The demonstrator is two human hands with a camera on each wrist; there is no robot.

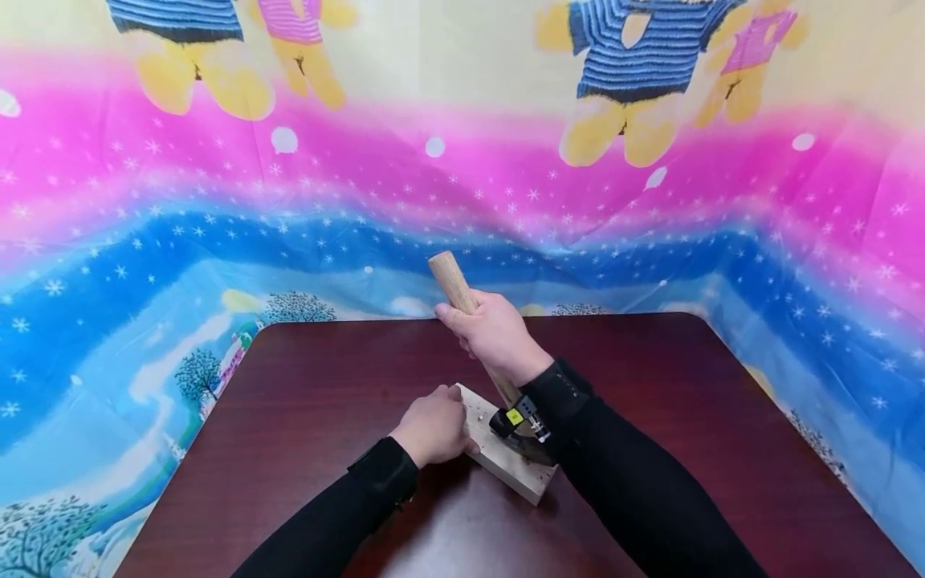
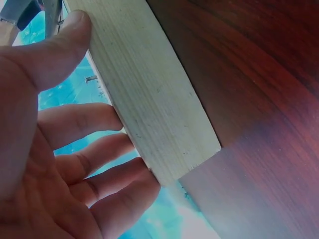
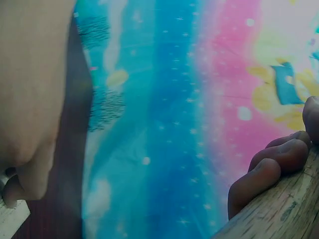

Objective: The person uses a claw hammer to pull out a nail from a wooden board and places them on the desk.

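No legible text, brand, number or sign was found in the three views. A small yellow label point(image 1: 515, 417) was noted on the black device point(image 1: 530, 407) worn at the right wrist; its marking could not be resolved.

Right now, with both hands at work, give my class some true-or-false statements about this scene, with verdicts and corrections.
1. The right hand grips the hammer by its wooden handle. True.
2. The left hand grips the hammer too. False: it holds the wooden block.
3. A nail sticks out of the block. True.
4. The tabletop is white. False: it is dark reddish-brown.
5. Both sleeves are black. True.
6. The backdrop is plain grey. False: it is brightly patterned.
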